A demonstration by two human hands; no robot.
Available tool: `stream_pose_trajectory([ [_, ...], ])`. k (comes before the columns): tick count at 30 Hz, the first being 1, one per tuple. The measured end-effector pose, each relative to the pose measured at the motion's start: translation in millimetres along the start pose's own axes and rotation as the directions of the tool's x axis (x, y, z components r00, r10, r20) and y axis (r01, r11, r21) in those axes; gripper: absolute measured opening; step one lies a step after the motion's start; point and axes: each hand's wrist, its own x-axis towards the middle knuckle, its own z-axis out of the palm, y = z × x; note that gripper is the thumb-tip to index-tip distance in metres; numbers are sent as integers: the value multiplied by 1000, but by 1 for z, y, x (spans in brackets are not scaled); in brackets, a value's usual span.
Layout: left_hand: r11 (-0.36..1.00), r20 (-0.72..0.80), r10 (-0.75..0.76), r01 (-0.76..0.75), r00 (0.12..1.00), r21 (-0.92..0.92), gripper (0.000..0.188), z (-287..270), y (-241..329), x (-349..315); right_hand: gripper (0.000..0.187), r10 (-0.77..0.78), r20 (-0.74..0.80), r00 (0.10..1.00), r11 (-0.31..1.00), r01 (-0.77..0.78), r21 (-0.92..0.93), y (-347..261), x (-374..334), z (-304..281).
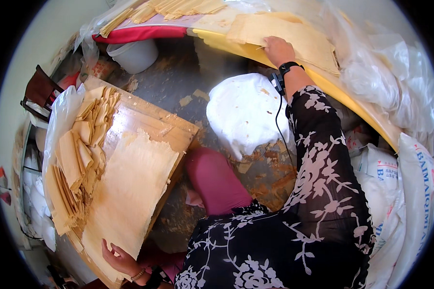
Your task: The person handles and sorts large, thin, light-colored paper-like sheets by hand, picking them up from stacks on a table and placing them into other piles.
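My right hand reaches out to the far bench and is closed on the near edge of a thin tan sheet. That sheet lies on a stack of similar flat sheets. My left hand is at the near end of the low wooden table, holding nothing, palm turned up and fingers apart. Beneath and beside it lies a large thin tan sheet with ragged edges, spread flat on the table. To its left, several folded tan sheets are heaped in a long row.
A white cloth-covered round stool or tub stands between the table and bench. A white bucket sits under the bench. Clear plastic and white sacks line the right. More folded sheets lie at the far end. Scraps litter the floor.
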Motion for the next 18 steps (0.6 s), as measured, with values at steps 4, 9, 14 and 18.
stream_pose_trajectory([
  [4,997,54,3,2,999,-82,30,10,15,7,25,2,-54,999,997,2,76,21,21,1],
  [9,985,66,-12,23,998,-169,28,22,45,11,29,48,-169,984,999,-46,14,44,35,-4],
  [14,985,85,22,-7,996,-175,27,30,54,7,47,571,-218,791,693,-324,644,68,30,1],
  [18,975,140,-14,45,990,-216,27,32,67,6,44,572,-259,778,645,-232,728,65,23,-9],
])
